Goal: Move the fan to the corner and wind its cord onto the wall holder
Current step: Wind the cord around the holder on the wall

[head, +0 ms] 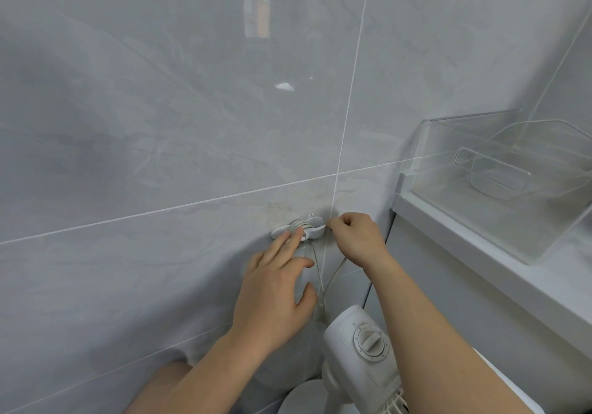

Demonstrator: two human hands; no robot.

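cord point(333, 272) loops on wall holder point(299, 228); left hand point(275, 288) fingers straight, touching it; right hand point(355, 237) grip pinches cord.

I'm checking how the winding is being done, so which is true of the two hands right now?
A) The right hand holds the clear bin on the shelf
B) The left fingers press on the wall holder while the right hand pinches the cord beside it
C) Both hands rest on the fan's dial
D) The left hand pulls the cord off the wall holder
B: the left hand lays straight fingers on the wall holder, while the right hand pinches the cord at the holder's right end.
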